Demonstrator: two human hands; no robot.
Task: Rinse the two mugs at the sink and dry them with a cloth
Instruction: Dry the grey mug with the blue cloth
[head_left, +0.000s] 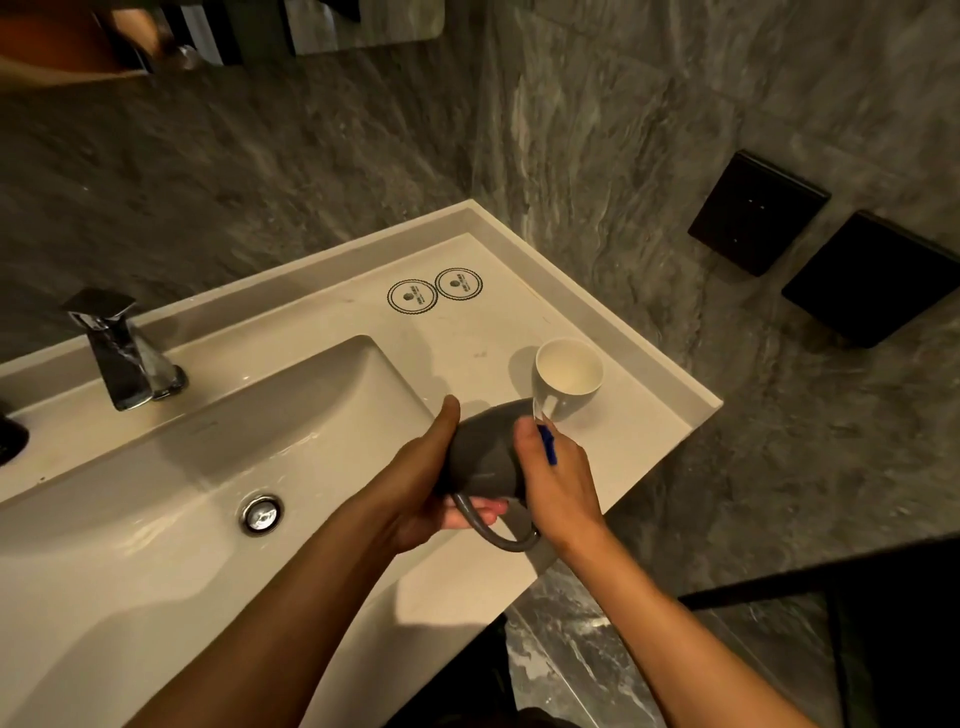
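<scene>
Presently both hands meet over the right edge of the pale, rounded-rectangle ceramic sink basin (291, 415), holding a dark grey glazed mug (485, 452) on its side between them. The left hand (431, 488) cups the mug from the nine o'clock side: its thumb lies straight along the mug's upper wall, pointing toward twelve o'clock, while its fingers curl underneath, their tips showing at the six o'clock side inside the loop of the mug's thin grey handle. The right hand (558, 483) closes on the mug from the three o'clock side, thumb pressed on the grey wall, fingers bent; a small strip of blue cloth (548, 444) shows pinched under those fingers against the mug. How much of the cloth lies beneath the palm cannot be told.

At about one o'clock from the hands, just beside them, a white ceramic mug (566, 376) stands upright on the cream stone counter (467, 332), mouth open upward, handle turned toward the hands and apart from them. Farther along at twelve o'clock, two round white paper coasters with black scalloped rims (434, 291) lie flat, touching each other. A chrome angular tap (122, 353) stands at ten o'clock behind the basin, and a chrome drain plug (261, 514) sits in the basin floor at nine o'clock.
</scene>
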